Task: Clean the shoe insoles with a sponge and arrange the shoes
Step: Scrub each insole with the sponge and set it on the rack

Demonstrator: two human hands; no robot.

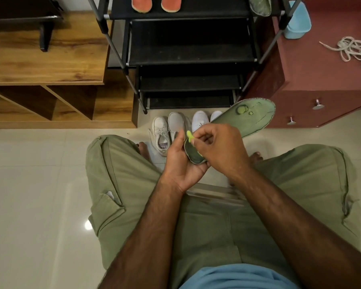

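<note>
Green insole (244, 119) held in air above knees, resting on no surface; long axis diagonal, heel low-left in hands, toe high-right toward red cabinet (300, 101), broad face up

Left hand (181, 161) cups heel end from below, fingers curled round edge

Right hand (219, 147) pinches sponge (189, 136), small, yellow-green, between thumb and fingertips at heel

Judgement: short firm strokes heel to toe along axis; left grip steady against flex; extra passes likely at pale patch (241, 109) near toe

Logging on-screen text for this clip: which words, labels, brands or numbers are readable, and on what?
Nothing is legible.
Printed label inside the white lace-up shoe: too small and blurred to read.
Round mark on the green insole: no letters discernible.
</note>
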